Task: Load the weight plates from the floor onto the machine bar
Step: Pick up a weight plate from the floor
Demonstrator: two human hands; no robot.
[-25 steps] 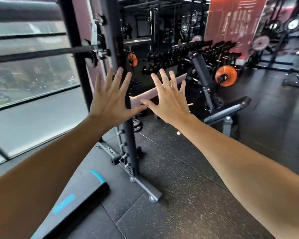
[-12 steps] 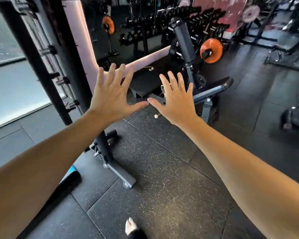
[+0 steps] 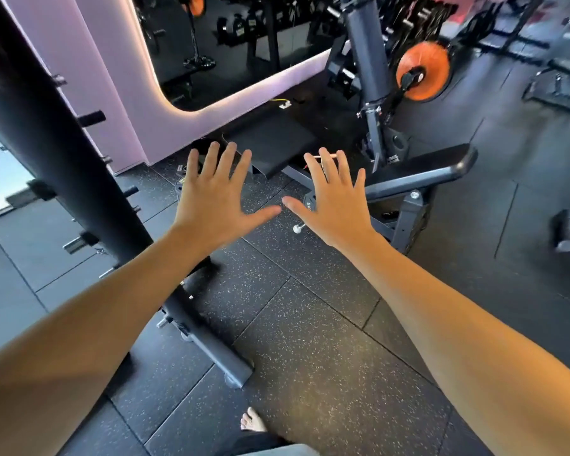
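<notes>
My left hand (image 3: 218,199) and my right hand (image 3: 336,202) are stretched out in front of me, palms down, fingers spread, holding nothing. Black weight plates (image 3: 182,185) lie on the rubber floor by the pink wall, mostly hidden behind my left hand. Part of another black plate (image 3: 310,203) shows beside my right thumb, under the bench. The black rack upright (image 3: 46,126) rises at left. Its bar is out of view.
A grey bench (image 3: 418,176) stands just beyond my right hand. An orange plate (image 3: 423,70) hangs on a machine behind it. The rack's floor foot (image 3: 218,350) runs toward my bare foot (image 3: 252,421). A small white-tipped pin (image 3: 298,228) lies on the floor.
My view has tilted down toward the floor, so the rack's bar has left the frame and the floor plates have appeared. Both hands stay spread and empty.
</notes>
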